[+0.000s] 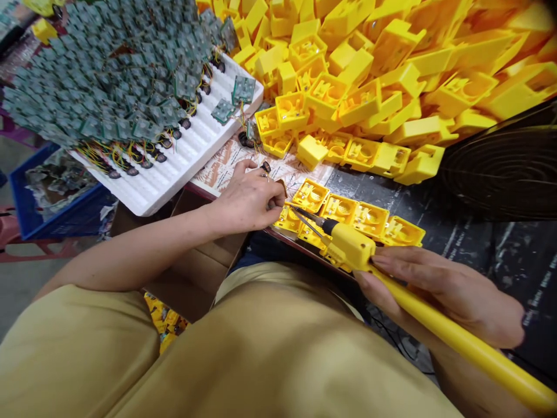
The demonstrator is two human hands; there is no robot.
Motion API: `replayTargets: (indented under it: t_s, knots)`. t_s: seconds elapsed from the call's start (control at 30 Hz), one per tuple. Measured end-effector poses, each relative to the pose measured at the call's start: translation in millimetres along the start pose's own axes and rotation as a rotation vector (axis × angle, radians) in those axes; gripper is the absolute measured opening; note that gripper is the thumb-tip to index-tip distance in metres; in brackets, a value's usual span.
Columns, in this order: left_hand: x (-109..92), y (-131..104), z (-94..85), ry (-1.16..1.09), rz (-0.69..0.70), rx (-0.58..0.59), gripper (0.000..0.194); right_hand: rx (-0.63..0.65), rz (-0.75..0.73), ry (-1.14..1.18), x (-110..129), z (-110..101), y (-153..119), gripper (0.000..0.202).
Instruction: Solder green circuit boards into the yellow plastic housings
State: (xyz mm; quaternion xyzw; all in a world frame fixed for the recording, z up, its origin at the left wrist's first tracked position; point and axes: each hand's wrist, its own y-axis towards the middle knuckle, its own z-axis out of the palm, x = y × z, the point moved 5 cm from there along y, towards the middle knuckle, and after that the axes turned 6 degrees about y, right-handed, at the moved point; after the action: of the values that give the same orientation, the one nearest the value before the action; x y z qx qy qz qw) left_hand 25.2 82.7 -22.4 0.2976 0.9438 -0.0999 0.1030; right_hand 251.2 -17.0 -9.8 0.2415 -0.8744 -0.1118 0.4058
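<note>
My right hand (452,290) is closed around a yellow soldering gun (352,244) with a thick yellow cable or handle behind it. Its dark tip and a thin metal tube point left, over two short rows of yellow plastic housings (369,219) at the table edge. Close to that tip, my left hand (250,200) has its thumb and fingers pinched together by the leftmost housing (287,219). What the pinch holds is mostly covered by the fingers. A small black round part (265,167) shows at the back of the left hand's fingers.
Many green circuit boards (117,75) with wires and round black parts lie on a white foam tray (183,168) at left. Yellow housings (369,75) are heaped behind. A blue crate (47,203) stands lower left. A dark round-grilled object (505,162) is at right.
</note>
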Motion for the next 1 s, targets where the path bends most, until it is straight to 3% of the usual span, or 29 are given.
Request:
replayTargets:
  t_s: [0.17, 0.43, 0.53, 0.67, 1.0]
  knots:
    - [-5.1, 12.6, -2.2, 0.075, 0.006, 0.111, 0.012, 0.017, -0.072, -0.028, 10.6, 0.2, 6.9, 0.02]
    - [-7.9, 24.3, -4.8, 0.163, 0.018, 0.224, 0.011, 0.048, -0.3, -0.077, 34.1, 1.7, 26.8, 0.012]
    - [-6.9, 25.6, -5.5, 0.172, 0.036, 0.224, 0.012, 0.071, -0.225, -0.081, 33.0, -6.4, 21.0, 0.014]
    - [-6.7, 26.1, -6.3, 0.191, 0.045, 0.239, 0.014, -0.008, -0.091, -0.114, 22.2, -20.0, 11.5, 0.005]
    - [-6.9, 26.0, -9.4, 0.192, 0.045, 0.258, 0.015, -0.039, -0.088, -0.108, 15.7, -13.4, 7.1, 0.012]
